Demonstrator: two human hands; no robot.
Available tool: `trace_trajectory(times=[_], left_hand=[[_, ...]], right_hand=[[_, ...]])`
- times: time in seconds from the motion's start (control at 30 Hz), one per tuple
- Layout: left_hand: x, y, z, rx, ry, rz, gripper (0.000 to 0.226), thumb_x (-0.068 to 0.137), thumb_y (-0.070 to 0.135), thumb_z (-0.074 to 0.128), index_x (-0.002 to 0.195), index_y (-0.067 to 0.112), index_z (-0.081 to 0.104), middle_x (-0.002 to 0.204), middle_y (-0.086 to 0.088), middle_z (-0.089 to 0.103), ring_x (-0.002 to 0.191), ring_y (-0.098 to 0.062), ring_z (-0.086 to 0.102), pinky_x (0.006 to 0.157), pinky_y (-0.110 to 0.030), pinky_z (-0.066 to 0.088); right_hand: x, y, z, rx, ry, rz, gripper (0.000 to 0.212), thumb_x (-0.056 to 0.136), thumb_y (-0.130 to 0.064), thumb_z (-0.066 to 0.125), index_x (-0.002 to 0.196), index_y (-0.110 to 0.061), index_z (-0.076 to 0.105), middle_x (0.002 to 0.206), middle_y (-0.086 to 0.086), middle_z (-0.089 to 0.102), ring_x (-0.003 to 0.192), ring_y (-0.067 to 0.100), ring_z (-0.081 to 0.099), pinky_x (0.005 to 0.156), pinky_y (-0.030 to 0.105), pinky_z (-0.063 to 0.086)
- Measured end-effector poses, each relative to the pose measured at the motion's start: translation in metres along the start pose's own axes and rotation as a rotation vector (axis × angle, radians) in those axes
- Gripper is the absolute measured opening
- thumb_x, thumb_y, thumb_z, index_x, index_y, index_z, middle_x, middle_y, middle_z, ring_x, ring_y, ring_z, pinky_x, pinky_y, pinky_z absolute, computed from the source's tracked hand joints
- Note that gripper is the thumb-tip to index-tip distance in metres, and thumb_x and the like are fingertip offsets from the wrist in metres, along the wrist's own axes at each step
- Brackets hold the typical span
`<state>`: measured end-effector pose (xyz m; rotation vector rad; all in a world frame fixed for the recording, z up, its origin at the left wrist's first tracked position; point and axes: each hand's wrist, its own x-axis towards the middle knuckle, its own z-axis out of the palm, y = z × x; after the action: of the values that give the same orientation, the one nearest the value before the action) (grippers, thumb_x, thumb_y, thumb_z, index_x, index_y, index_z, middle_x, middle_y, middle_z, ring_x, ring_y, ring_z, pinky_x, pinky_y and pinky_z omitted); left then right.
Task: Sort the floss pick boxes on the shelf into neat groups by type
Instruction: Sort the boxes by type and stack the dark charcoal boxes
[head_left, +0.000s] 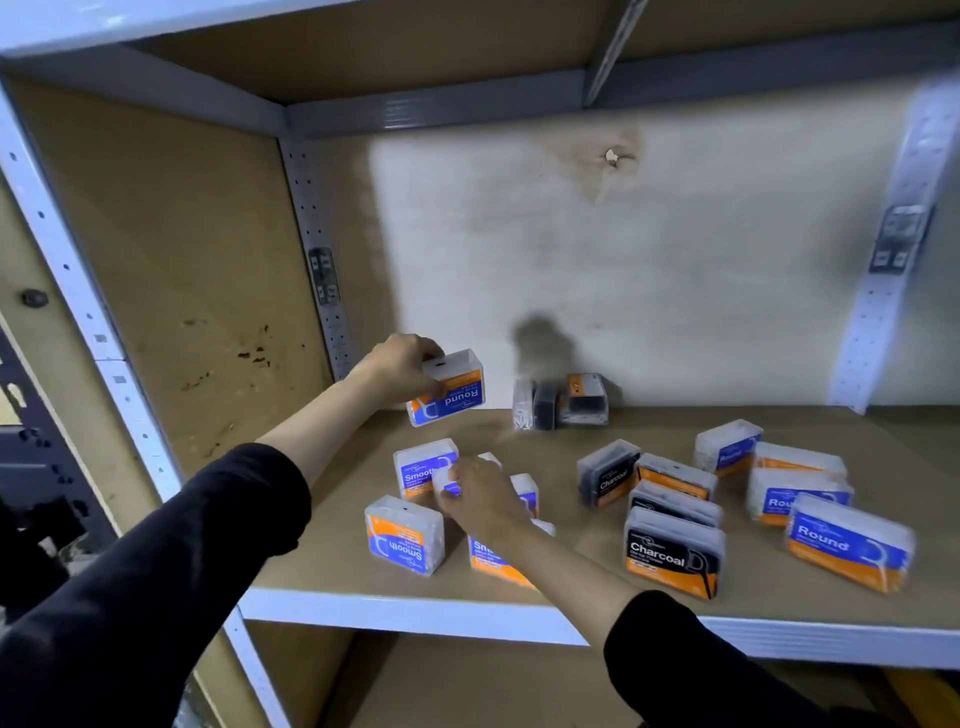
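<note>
Front edge: the white metal lip of the brown fibreboard shelf (415, 610) runs just below the nearest boxes; the clear plastic "Smooth" floss pick box with blue-and-orange label (405, 535) stands near it at the left.
Open room: bare board lies along the back wall between the left corner and the dark pair of boxes at the back (563, 401), and again at the far right rear.
Left hand: the left hand (402, 371) is raised above the shelf's back left, fingers clamped round a clear "Round" floss pick box with blue-and-orange label (451, 391), held upside down and clear of the board.
Right hand: the right hand (480, 499) lies over the left cluster, fingertips pinching a small blurred white-and-blue box (448, 480), just beside an upright "Smooth" box (422, 470).
Middle group: black-and-orange "Charcoal" boxes (674, 553) stand close together.
Right group: blue-and-orange "Round" boxes (847, 543) lie loosely, some tilted.
Surroundings: white perforated steel uprights (67, 270) frame the bay; a stained pale back wall (649, 260) closes it, another board above.
</note>
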<state>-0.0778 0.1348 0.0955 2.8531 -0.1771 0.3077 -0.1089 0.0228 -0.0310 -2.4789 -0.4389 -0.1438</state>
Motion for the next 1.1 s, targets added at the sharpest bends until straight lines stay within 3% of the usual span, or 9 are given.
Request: trace_trajectory(times=[0.07,0.23,0.47,0.63,0.73,0.87,1.1], left_hand=[[0.005,0.014,0.005,-0.008,-0.005,0.027,0.048,0.082,0.018,0.066,0.128,0.008,0.055,0.129,-0.010,0.060,0.115,-0.024,0.057,0.093,-0.033,0.047],[0.016,0.058,0.023,-0.024,-0.005,0.110,0.041,0.082,0.015,0.062,0.122,0.011,0.059,0.125,-0.009,0.063,0.113,-0.027,0.058,0.093,-0.033,0.047],[0.028,0.125,0.049,-0.090,-0.018,0.219,0.040,0.081,0.012,0.059,0.121,0.010,0.059,0.125,-0.011,0.062,0.113,-0.029,0.058,0.095,-0.037,0.050],[0.033,0.164,0.066,-0.118,-0.033,0.271,0.039,0.079,0.011,0.062,0.119,0.009,0.060,0.122,-0.013,0.063,0.110,-0.031,0.059,0.093,-0.040,0.051],[0.038,0.182,0.076,-0.105,-0.035,0.295,0.039,0.079,0.010,0.061,0.118,0.009,0.060,0.122,-0.014,0.063,0.110,-0.032,0.059,0.091,-0.038,0.051],[0.048,0.199,0.091,-0.083,-0.049,0.294,0.038,0.081,0.009,0.057,0.118,0.008,0.060,0.122,-0.013,0.063,0.110,-0.031,0.059,0.090,-0.037,0.050],[0.079,0.214,0.118,-0.086,-0.085,0.249,0.040,0.082,0.015,0.062,0.120,0.006,0.058,0.124,-0.014,0.062,0.112,-0.031,0.058,0.092,-0.037,0.049]], right_hand=[[-0.007,0.011,-0.019,-0.021,0.046,-0.011,0.033,0.093,-0.018,0.047,0.121,-0.001,0.055,0.127,0.017,0.056,0.120,0.029,0.050,0.098,0.033,0.037],[-0.029,0.051,-0.066,-0.076,0.207,0.017,0.024,0.092,-0.012,0.046,0.108,0.000,0.060,0.112,0.017,0.063,0.105,0.032,0.058,0.083,0.037,0.046],[-0.073,0.126,-0.122,-0.091,0.454,0.187,0.021,0.091,-0.016,0.050,0.102,-0.003,0.063,0.108,0.011,0.062,0.099,0.026,0.059,0.083,0.036,0.047],[-0.099,0.178,-0.126,-0.117,0.489,0.328,0.021,0.093,-0.020,0.050,0.104,-0.006,0.061,0.110,0.009,0.063,0.100,0.022,0.059,0.084,0.031,0.048],[-0.107,0.198,-0.121,-0.142,0.416,0.368,0.024,0.095,-0.020,0.047,0.111,-0.008,0.059,0.117,0.008,0.061,0.105,0.019,0.058,0.088,0.027,0.047],[-0.107,0.216,-0.110,-0.194,0.195,0.305,0.033,0.096,-0.019,0.042,0.128,-0.013,0.050,0.135,0.005,0.051,0.122,0.016,0.049,0.100,0.024,0.040],[-0.101,0.240,-0.096,-0.243,0.000,0.296,0.045,0.099,-0.033,0.028,0.139,-0.015,0.036,0.148,0.005,0.037,0.134,0.019,0.038,0.112,0.030,0.031]])
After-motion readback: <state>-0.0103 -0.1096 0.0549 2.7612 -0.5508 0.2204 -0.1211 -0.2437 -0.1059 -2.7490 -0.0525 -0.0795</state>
